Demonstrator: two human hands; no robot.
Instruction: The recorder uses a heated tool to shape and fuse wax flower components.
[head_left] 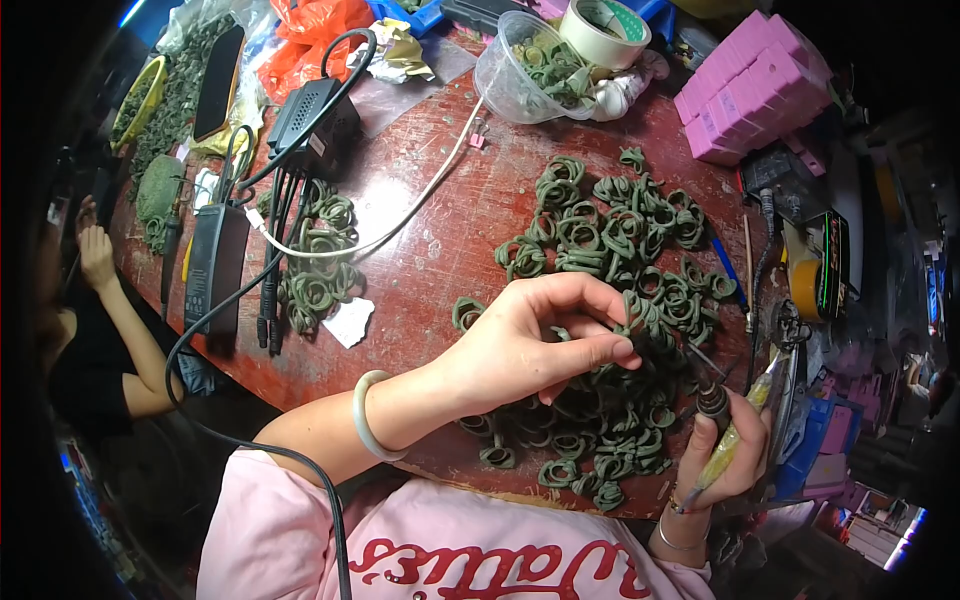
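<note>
My left hand [530, 335] reaches in over a heap of green rings [585, 235], with a pale bangle on its wrist. Its thumb and fingers pinch a green ring [634, 316], partly hidden by the fingertips. At the right, my right hand [740, 450] is closed around a pen-like tool [722, 450] with a yellow-wrapped handle and a dark collar. The tool's thin metal tip points up and left toward the left hand, a short way from the pinched ring. Many rings lie beneath and around both hands on the red table [430, 270].
A black power adapter [218, 260] and cables stand left, beside more green rings [320, 285]. A clear tub [535, 75], a tape roll [605, 32] and pink blocks [750, 90] sit at the back. A blue stick [728, 268] lies right. Another person's hand [97, 257] is far left.
</note>
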